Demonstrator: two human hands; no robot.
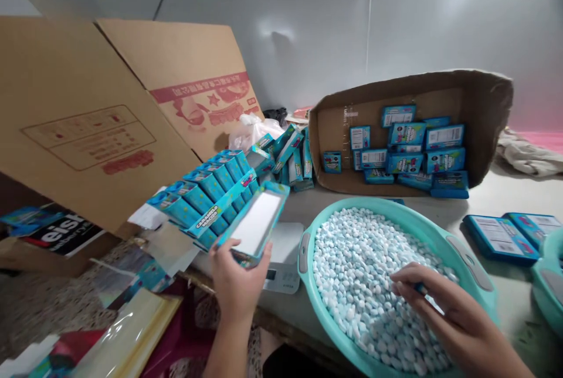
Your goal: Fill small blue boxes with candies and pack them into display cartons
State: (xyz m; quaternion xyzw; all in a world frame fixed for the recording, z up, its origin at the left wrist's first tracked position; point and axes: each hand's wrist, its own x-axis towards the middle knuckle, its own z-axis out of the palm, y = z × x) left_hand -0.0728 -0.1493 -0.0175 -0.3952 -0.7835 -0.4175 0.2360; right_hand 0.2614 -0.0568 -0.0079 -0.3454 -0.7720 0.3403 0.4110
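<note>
From the head view, here's the left hand (240, 278) just below the middle of the frame, clamped on the near end of an open blue box (255, 222), thumb along its right edge, fingers at its left. The right hand (448, 310) is well apart, out at lower right, over a heap of candies (360, 266); its thumb and forefinger are close together, with a small dark blue bit between them, and whether that's gripped, I cannot tell!

That box sits at centre frame, tilted up toward the right: long, shallow, rectangular, printed blue sides around a smooth white inside. Beneath it, partly hidden, a flat white scale (281, 284) on the desk (488, 196).

And the candies: small, rounded, white and pale blue, filling an oval teal basin (411, 222) with grey handle patches. Just left of the box, a row of upright blue packs (206, 193); upper right, a brown cardboard carton (332, 114) on its side, glossy blue boxes (404, 162) piled within.
</note>
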